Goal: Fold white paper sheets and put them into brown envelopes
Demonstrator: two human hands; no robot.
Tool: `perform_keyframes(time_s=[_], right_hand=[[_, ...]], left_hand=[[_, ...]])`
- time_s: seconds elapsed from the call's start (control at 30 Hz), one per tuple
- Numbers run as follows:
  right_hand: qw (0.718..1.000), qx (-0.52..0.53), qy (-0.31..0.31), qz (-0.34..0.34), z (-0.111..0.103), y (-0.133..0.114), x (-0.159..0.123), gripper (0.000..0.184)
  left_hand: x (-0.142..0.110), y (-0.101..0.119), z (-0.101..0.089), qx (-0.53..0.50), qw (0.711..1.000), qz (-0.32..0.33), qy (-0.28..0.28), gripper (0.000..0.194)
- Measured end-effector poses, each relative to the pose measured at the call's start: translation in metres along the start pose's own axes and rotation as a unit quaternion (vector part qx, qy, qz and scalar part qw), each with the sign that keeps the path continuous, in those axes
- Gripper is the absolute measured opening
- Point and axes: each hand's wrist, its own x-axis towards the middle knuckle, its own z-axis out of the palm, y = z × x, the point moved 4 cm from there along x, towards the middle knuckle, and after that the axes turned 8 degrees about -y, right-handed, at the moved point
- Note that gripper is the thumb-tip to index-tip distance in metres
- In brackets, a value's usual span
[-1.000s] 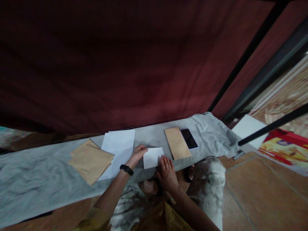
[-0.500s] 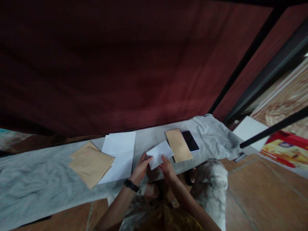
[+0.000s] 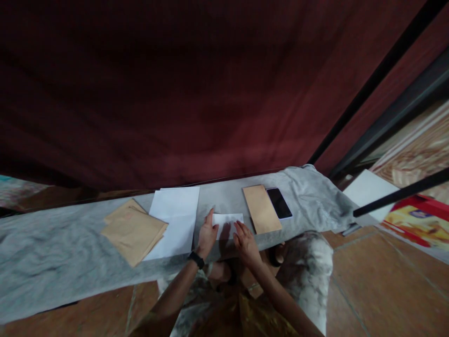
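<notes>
A small folded sheet of white paper [image 3: 225, 228] lies on the grey cloth between my hands. Along its left edge is my left hand [image 3: 207, 235], fingers stretched upward and the thumb at the paper. My right hand [image 3: 247, 245] rests its extended fingertips on the right side of the same sheet. Just right of it lies a brown envelope [image 3: 262, 209]. Further left, larger white sheets [image 3: 178, 210] are partly covered by a pile of brown envelopes [image 3: 135, 234].
A phone [image 3: 279, 203] sits against the right envelope. The grey cloth [image 3: 63, 252] covers a long narrow bench before a dark red curtain [image 3: 210, 117]. Black metal bars [image 3: 403, 192] cross the right side, near a red and yellow box [image 3: 417, 220].
The folded white paper was lifted and tilted in both hands half a second ago; now it lies flat on the cloth. It looks shorter than one second ago. My fingers have straightened.
</notes>
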Motion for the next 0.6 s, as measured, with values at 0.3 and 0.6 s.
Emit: perform_keyframes(time_s=[0.3,0.6], right_hand=[[0.947,-0.31,0.044,-0.072,0.02,0.007,0.004,0.053],[0.948,-0.307,0.058,-0.058,0.023,0.014,0.011,0.053]], left_hand=[[-0.015,0.002,0.004,0.09,0.994,0.039,0.053,0.056],[-0.023,0.029,0.038,0.27,0.952,0.141,-0.035,0.05]])
